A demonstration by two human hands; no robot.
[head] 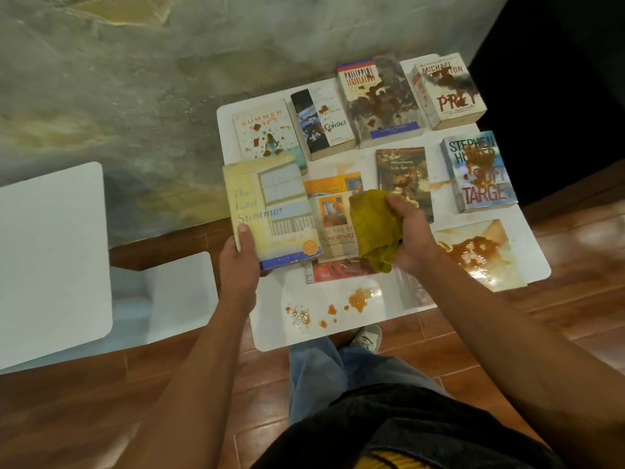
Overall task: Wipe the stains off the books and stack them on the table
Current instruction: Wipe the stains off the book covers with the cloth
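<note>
I gripped the yellow book (270,211) in my left hand (240,262), lifted clear for stacking, while my right hand (407,231) clutched the cloth (375,228) at three o'clock.

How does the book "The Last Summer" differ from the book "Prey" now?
"The Last Summer" is gripped by the left hand and its cover looks free of stains; "Prey" lies on the white table at the far right corner, smeared with brown stains. Both are paperbacks, face up.
</note>
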